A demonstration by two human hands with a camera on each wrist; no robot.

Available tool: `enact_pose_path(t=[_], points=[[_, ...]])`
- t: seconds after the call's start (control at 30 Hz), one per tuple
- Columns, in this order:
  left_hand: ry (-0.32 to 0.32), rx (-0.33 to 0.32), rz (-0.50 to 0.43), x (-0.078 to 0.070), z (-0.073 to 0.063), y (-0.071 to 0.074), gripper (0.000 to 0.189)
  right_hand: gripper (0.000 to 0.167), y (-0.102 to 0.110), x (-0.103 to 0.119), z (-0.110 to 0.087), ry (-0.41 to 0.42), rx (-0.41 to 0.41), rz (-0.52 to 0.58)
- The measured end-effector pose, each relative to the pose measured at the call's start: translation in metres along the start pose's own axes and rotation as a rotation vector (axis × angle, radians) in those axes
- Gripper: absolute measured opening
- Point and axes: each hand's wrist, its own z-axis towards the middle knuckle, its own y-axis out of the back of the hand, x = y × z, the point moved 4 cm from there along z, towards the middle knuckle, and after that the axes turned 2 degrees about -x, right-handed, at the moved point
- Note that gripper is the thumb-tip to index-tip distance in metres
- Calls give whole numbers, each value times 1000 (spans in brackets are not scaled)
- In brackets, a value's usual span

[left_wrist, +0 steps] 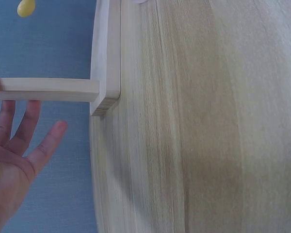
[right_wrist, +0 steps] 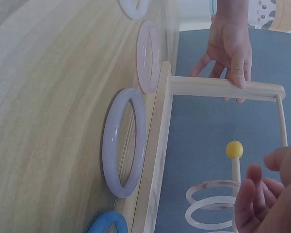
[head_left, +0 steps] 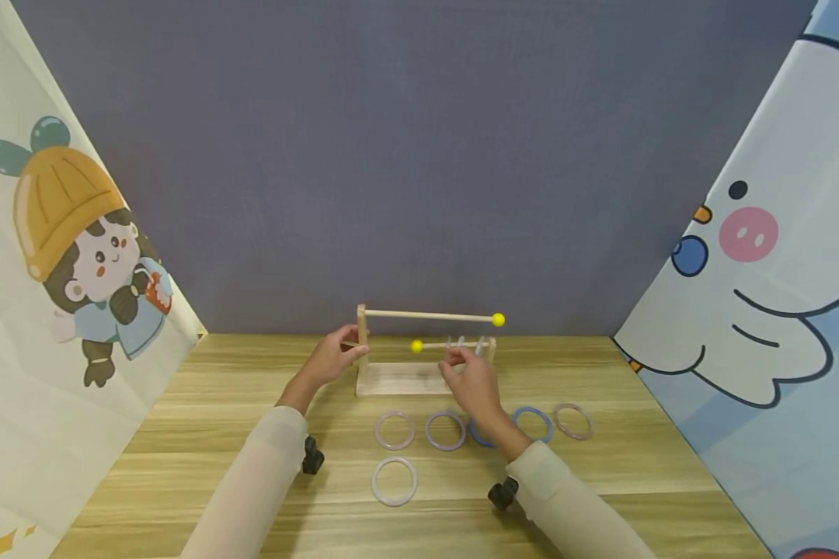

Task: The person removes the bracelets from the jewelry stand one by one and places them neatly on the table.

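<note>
A wooden rack (head_left: 402, 380) stands at the table's back, with two rods that end in yellow balls. My left hand (head_left: 332, 357) grips its left post (left_wrist: 48, 90), thumb on one side and fingers on the other. Several bangles (right_wrist: 211, 212) hang on the lower rod (head_left: 436, 345), pale and greyish-pink ones among them. Beside them is my right hand (head_left: 471, 380), its fingers loosely bent and partly covering the rod; no bangle shows between its fingertips. The upper rod (head_left: 426, 315) runs above, from the left post to its ball.
Before the rack lie a pink bangle (head_left: 395, 431), a lilac bangle (head_left: 445, 431), a blue bangle (head_left: 533, 425) and a brownish-pink bangle (head_left: 573, 421). Another blue one is partly under my right forearm. A whitish bangle (head_left: 395, 481) lies nearer. A grey wall (head_left: 419, 171) rises behind the table.
</note>
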Motion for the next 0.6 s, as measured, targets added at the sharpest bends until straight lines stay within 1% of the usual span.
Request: enact_pose_path(t=[0.13,0.4,0.47,0.6], points=[[-1,2,12,0,0,0,38,25,0,-3,2,-15,-40,-21],[26,6,12,1,0,-1,36,27,-5,-8,3,-27,-91,-69],[23,7,12,1,1,-2,36,28,-7,-9,3,-47,-90,-79],[10,9,10,1,1,-2,38,31,-9,-10,3,-107,-61,-76]])
